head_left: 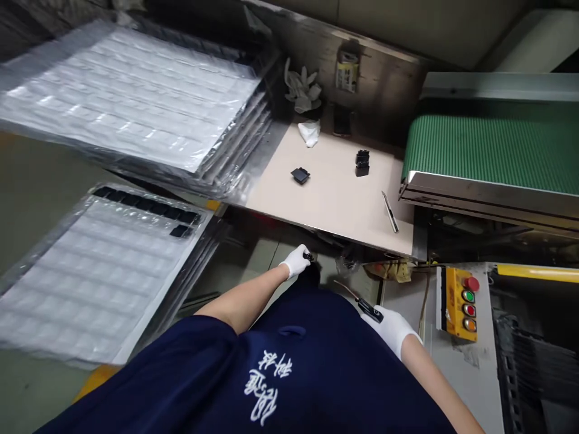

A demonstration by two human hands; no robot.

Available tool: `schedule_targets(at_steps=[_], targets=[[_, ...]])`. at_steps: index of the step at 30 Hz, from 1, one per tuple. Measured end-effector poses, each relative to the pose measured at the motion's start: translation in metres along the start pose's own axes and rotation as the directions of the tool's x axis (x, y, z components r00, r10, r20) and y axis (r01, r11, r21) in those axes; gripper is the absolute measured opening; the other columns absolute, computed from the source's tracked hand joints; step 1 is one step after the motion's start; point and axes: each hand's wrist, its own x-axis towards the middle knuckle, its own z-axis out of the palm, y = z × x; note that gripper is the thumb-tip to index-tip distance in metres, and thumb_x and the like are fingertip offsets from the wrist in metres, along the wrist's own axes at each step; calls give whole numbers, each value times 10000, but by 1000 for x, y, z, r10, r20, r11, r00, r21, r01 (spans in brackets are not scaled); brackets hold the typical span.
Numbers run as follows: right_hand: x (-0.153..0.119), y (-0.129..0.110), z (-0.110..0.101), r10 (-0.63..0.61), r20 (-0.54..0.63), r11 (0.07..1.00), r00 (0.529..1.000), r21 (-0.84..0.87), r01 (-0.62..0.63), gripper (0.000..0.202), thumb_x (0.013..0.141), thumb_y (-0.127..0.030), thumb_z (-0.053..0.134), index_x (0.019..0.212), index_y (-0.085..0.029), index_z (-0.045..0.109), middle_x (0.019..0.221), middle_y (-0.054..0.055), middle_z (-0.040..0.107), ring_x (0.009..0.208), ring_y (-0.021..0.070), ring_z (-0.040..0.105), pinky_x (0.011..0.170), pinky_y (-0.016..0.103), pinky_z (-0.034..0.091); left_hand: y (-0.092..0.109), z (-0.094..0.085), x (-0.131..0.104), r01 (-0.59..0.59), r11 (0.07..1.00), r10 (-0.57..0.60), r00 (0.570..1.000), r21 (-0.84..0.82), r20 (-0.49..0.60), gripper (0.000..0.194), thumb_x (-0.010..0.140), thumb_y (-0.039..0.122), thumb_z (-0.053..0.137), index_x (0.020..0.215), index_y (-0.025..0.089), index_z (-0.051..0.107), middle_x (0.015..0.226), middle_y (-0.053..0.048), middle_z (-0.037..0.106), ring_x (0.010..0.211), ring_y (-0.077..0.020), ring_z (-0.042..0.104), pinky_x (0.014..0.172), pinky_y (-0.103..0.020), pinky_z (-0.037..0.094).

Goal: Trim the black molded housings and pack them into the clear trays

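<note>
My left hand (296,261), in a white glove, is closed around a small black part (308,257) just off the table's front edge. My right hand (391,328), also gloved, grips a black-handled tool (370,310) with a thin, coppery tip that points up and left, in front of my dark blue shirt. On the beige table top lie a flat black piece (300,175), a short stack of black parts (362,163) and a slim pen-like knife (389,212).
To the left, plastic-wrapped trays (136,90) are stacked high; a lower tray stack (90,271) has black pieces along its far edge. At right are a green ribbed conveyor belt (493,144) and a yellow button box (460,304). White gloves (303,90) lie at the back.
</note>
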Motion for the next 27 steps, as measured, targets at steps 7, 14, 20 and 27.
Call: schedule_targets(at_steps=[7,14,20,27], targets=[[19,-12,-2,-116,-4,991,993,-65,115,282,906,-513,588,831,-256,679,831,54,751,781,233,692,718,315,463,-14,-20,-11,-195,953,196,980,233,20,334,966,360,639,1247,179,632,1289,-107,641,1111,-246,648,944,-473,567],[35,-24,0,-195,-4,976,981,-96,194,269,890,-494,613,838,-245,703,836,70,754,815,258,704,758,337,479,-29,-29,-15,-257,908,244,966,330,82,306,971,357,632,1231,197,645,1310,-108,636,1133,-244,640,966,-468,558],[40,-24,-1,-268,3,960,963,-77,268,244,905,-462,606,871,-260,740,881,79,781,888,274,732,783,338,512,-31,-31,-15,-212,936,208,977,281,47,307,970,356,634,1232,196,645,1304,-106,638,1126,-243,643,958,-463,562],[52,-13,4,-344,-29,939,939,-22,344,303,909,-469,570,955,-241,765,1056,111,792,1055,290,731,892,334,537,-23,-28,-8,-89,994,92,995,65,-42,330,968,360,640,1236,169,632,1222,-97,665,1022,-223,675,863,-424,599]])
